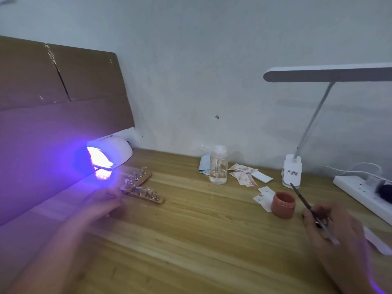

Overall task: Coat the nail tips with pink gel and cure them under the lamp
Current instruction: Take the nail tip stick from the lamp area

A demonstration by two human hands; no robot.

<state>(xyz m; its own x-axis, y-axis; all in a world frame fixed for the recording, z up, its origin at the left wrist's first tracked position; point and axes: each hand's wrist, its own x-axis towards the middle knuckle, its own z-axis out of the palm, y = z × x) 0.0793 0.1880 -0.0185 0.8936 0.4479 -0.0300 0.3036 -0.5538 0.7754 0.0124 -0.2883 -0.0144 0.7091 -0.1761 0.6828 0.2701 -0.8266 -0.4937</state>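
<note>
- The left hand [106, 203] is reaching forward along the left of the table [201, 240]. It is lying at the near end of the wooden stands [146, 177] carrying the nail tips.
- It is blurring badly: possibly touching a stand, but I cannot tell how its fingers are set.
- The right hand [331, 225] is hanging low at right, fingers curling round a thin brush [301, 198] beside the pink gel jar [283, 205].
- The curing lamp [112, 152] is glowing violet just behind the stands.
</note>
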